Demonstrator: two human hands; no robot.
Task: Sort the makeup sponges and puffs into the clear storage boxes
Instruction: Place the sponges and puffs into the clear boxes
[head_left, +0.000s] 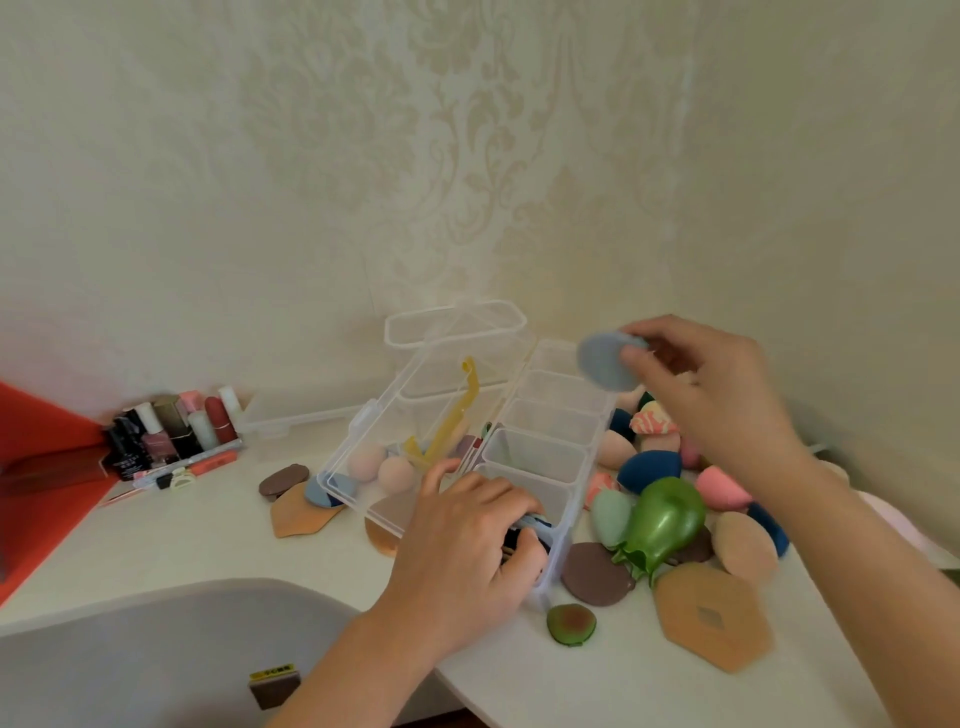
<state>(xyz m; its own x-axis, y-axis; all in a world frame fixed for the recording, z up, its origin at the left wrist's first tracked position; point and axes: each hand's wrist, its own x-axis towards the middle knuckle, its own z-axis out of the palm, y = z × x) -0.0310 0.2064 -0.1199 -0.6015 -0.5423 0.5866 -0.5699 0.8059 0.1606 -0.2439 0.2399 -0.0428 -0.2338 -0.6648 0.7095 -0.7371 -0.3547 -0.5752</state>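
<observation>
At the far left the cosmetics bottles (171, 426) stand well apart from your work, and the open clear box (353, 447) with its peach sponges (397, 474) sits just left of your left hand (462, 551). That grip is curled over the dark puffs (522, 540) in the nearest cell of the divided box (537, 431). Press them flat and low, and let that hand steady the box. Your right hand (717, 395) pinches the grey-blue puff (602, 364) by its edge, above the far cells. Lower it on edge into an empty cell, clearing the thin walls. The loose pile (727, 493) crowds the box's right side and the green case (665, 519) lies near, so lift out upward, not sideways. Open tabletop (182, 530) lies to the left, and its near edge curves in under your left forearm.
</observation>
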